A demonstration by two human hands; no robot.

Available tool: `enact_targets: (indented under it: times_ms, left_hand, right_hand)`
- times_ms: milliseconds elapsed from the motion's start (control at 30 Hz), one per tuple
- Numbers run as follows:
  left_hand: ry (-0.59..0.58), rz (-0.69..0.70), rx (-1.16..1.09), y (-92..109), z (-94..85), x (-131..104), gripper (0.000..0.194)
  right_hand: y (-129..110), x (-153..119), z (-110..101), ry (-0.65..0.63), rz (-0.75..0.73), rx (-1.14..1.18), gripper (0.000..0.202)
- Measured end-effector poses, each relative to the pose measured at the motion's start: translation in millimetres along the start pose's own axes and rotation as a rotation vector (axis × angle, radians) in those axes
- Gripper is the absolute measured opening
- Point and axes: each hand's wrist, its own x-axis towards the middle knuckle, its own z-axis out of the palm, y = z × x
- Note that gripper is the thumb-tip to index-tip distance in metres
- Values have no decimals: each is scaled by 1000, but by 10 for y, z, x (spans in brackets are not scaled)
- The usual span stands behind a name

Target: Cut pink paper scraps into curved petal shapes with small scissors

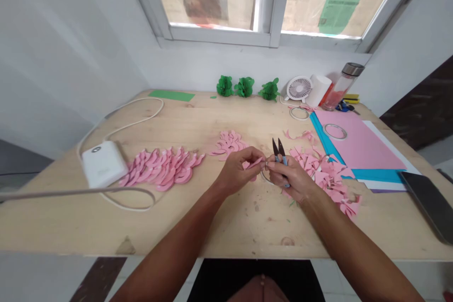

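Observation:
Near the middle of the table, my left hand [238, 171] pinches a small pink paper piece [255, 163]. My right hand [292, 177] is closed around scissors [279, 148], whose dark blades point away from me, slightly apart. The fingertips of both hands nearly meet at the end of the pink piece, where a thin silvery ring or wire [265, 178] shows between them. Just beyond my left hand lies a small pile of curved pink cutouts [228, 144]. Pink paper scraps [329, 177] are heaped beside and under my right forearm.
Rows of pink curved pieces [164, 167] lie left beside a white box [104, 164] with a cable. Three green paper flowers [244, 87] stand at the back. Coloured sheets [361, 144], a phone [426, 205], a small fan [299, 88] and a bottle [343, 87] are right.

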Motion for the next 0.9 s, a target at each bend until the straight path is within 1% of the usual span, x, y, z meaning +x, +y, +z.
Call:
enact_targets:
  times_ms: [133, 333, 433, 567, 767, 900]
  left_hand:
    - [6, -29, -17, -11, 4, 1, 19]
    - [-21, -58, -60, -71, -19, 16, 19]
    - [-39, -85, -121, -84, -23, 23, 21]
    - [-67, -162, -239, -54, -20, 27, 22]
    - [-3, -233, -334, -62, -24, 48, 26]
    - [-6, -253, -336, -102, -16, 58, 31]
  right_hand:
    - [-3, 5, 14, 35, -14, -15, 17]
    - [-13, 12, 43, 105, -41, -57, 19]
    - [-11, 12, 46, 134, -46, -81, 19]
    - [-12, 8, 44, 165, -44, -72, 19]
    - [-10, 17, 35, 191, -99, -87, 21]
    - [14, 27, 32, 243, -115, -178, 22]
